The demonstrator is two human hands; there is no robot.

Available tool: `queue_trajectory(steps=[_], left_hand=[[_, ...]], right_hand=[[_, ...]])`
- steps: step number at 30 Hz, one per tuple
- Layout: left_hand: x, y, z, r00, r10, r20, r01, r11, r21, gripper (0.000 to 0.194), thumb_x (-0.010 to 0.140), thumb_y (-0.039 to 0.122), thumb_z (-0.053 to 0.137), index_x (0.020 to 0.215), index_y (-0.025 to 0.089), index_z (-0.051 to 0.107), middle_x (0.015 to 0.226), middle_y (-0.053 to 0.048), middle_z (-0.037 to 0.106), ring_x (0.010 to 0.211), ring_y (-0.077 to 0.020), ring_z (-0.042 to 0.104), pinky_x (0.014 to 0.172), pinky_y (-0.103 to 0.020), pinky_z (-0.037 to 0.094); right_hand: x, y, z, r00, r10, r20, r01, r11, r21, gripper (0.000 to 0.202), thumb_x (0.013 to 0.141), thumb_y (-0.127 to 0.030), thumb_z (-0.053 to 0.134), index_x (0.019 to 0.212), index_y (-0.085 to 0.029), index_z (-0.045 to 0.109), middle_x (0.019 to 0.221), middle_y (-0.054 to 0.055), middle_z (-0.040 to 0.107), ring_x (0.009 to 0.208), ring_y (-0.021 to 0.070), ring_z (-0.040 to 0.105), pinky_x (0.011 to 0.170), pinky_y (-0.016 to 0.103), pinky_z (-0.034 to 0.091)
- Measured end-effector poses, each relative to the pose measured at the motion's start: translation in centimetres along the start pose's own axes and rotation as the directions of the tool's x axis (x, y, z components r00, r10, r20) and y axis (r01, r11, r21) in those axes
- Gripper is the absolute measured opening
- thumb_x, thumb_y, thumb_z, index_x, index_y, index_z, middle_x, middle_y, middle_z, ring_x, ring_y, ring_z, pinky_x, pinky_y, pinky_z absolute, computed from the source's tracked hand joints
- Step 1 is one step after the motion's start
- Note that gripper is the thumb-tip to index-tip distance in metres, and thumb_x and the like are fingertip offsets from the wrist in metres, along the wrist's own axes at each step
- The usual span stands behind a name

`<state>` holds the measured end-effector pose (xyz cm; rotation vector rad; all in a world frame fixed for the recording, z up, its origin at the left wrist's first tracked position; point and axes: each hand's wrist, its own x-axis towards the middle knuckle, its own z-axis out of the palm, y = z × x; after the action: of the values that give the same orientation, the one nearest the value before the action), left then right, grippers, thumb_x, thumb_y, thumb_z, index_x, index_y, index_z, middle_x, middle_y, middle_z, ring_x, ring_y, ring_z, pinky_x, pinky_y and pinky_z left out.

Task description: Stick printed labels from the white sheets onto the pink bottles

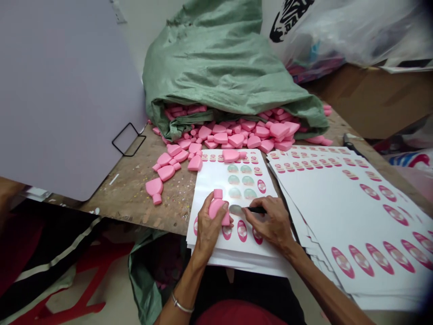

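My left hand [209,225] is closed around a small pink plastic bottle [217,208], its cap end pointing up and away from me. My right hand [272,221] pinches a slim black-handled tool [256,209]; its exact kind cannot be made out. The tool's tip meets a grey-green oval sticker [236,209] on the white sticker sheet [211,176]. Whether that sticker is lifted is unclear. More pale green and pink stickers remain on this sheet, and another pink bottle [231,156] lies across its far edge.
Behind the sheet, a green sack [216,76] spills a heap of pink bottles [237,135] onto the wooden table [169,212]. Stacked sticker sheets [324,198] lie on the right. A large pale panel [67,90] with a black wire frame [128,140] stands left.
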<state>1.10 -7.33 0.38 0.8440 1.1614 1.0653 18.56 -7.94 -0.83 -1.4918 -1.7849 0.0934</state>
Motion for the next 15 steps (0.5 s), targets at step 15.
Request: queue_trajectory(steps=[15], left_hand=[[-2.0, 1.0, 0.6, 0.990, -0.130, 0.056, 0.139, 0.964, -0.225, 0.060, 0.085, 0.064, 0.038, 0.112, 0.016, 0.060, 0.081, -0.006, 0.064, 0.061, -0.0141, 0.061, 0.051, -0.022, 0.047]], right_hand=[[1.5, -4.3, -2.1, 0.923, 0.242, 0.300, -0.347, 0.860, 0.374, 0.026, 0.079, -0.040, 0.062, 0.094, -0.022, 0.073, 0.087, 0.004, 0.071, 0.071, 0.0155, 0.063, 0.061, 0.025, 0.050]])
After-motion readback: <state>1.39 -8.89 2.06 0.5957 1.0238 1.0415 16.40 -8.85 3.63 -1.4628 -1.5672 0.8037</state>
